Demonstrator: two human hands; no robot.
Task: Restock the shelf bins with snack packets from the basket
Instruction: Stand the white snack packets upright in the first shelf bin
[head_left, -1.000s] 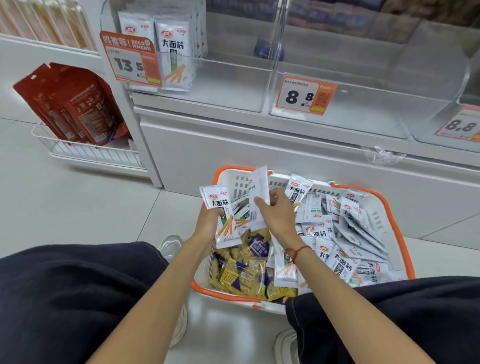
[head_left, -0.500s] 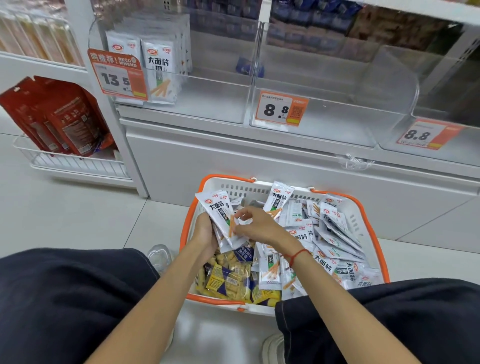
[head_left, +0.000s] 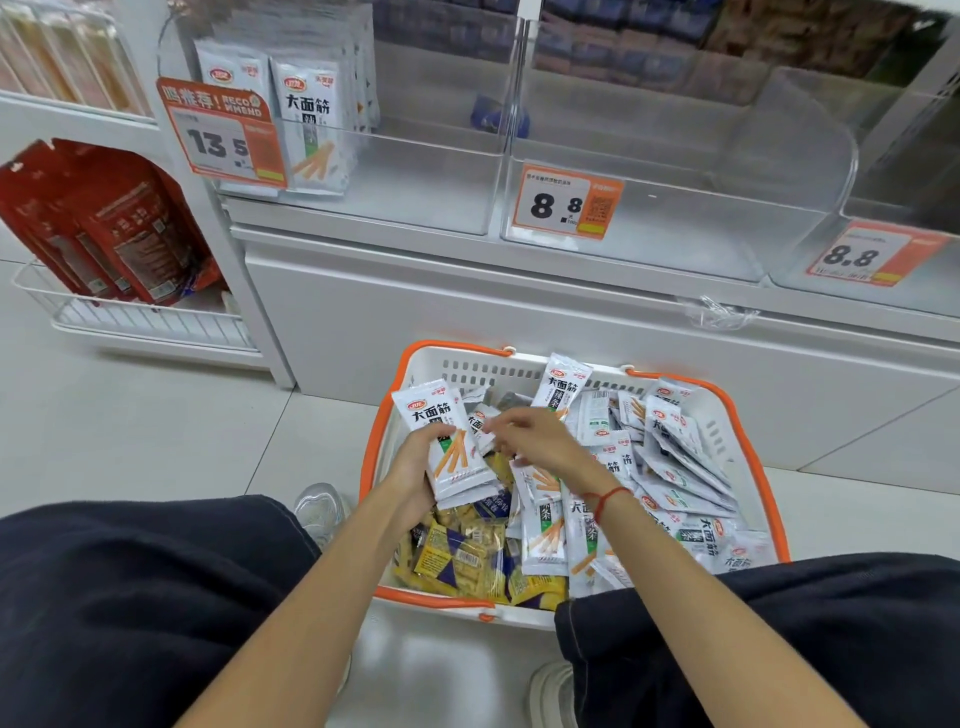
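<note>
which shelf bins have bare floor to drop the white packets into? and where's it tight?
Bare floor: the left bin right of its standing white packets, up to the divider; the middle bin behind the 8.8 tag. Crowded: the basket, heaped with packets, where the left hand holds a stack and the right hand reaches in.

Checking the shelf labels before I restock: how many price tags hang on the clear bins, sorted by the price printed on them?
13.5 tag: 1
8.8 tags: 2
Total: 3 price tags
</note>
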